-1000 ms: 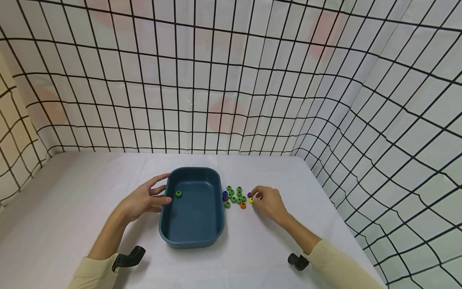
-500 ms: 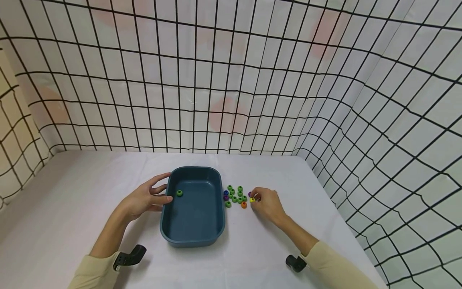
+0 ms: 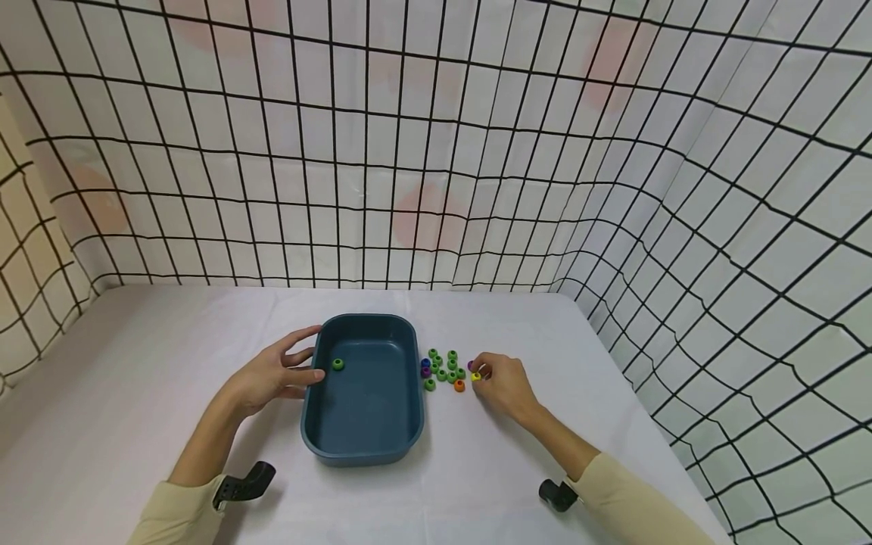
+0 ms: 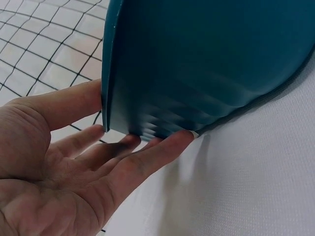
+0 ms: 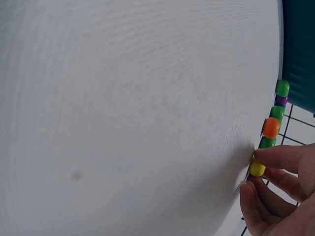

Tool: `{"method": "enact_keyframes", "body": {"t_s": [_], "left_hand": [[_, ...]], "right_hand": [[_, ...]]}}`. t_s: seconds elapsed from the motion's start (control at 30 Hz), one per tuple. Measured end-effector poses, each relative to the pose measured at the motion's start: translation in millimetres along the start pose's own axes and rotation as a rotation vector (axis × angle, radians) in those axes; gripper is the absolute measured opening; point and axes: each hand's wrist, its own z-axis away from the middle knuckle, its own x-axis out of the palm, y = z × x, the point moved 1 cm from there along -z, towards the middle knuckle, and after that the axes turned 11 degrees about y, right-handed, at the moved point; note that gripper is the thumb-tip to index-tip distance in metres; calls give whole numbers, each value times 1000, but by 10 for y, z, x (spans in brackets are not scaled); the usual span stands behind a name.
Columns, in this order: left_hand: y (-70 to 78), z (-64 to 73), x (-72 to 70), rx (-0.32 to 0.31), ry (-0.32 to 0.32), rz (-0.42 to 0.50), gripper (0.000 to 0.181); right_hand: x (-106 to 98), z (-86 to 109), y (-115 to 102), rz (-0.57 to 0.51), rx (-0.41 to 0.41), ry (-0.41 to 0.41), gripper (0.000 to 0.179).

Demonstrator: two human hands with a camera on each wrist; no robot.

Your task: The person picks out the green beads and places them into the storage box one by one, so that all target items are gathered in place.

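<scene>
My left hand (image 3: 275,375) holds the left side of a dark teal rectangular tray (image 3: 362,459). Its thumb lies over the rim, and the other fingers rest along the outer wall (image 4: 162,88). One green bead (image 3: 337,365) lies in the tray. Right of the tray, my right hand (image 3: 506,386) pinches a yellow bead (image 5: 257,167) at the white table surface. A purple bead (image 3: 471,365) sits just beyond its fingertips, partly hidden. Several green beads (image 3: 452,365) lie in a cluster, with an orange bead (image 3: 459,386) at its near edge.
A blue bead (image 3: 425,363) and another purple bead (image 3: 425,372) lie close to the tray's right wall. White cloth covers the table (image 3: 170,341). Black netting (image 3: 381,204) borders the back and both sides.
My right fingertips have drawn slightly closer around the yellow bead. The left hand and tray stay in place; the view shifts slightly.
</scene>
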Motion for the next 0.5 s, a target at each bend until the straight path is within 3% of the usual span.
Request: {"method": "enact_keyframes", "body": {"t_s": [0.5], "left_hand": [[13,13,10,-3,-2,17,91]], "right_hand": [[-76,-151,-160,-23,-20,24,14]]}}
